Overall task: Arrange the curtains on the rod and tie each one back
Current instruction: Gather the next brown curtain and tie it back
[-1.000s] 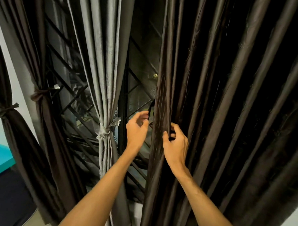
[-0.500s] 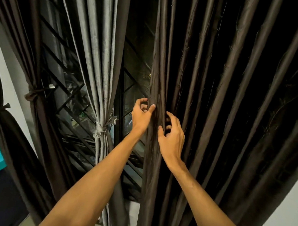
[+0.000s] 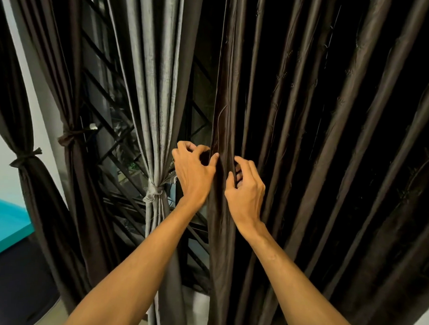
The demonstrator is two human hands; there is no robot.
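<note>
The person shows two hands and two forearms. The left hand and the right hand are bare, with tendons and veins raised on their backs. The left forearm and the right forearm are lean and uncovered down to the bottom edge.

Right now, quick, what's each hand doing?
Left hand: grips the edge of the dark brown curtain.
Right hand: pinches a fold of the same curtain.

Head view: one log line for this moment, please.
left hand: grips dark curtain edge | right hand: pinches its fold | grey curtain: tied back | dark curtain: untied
</note>
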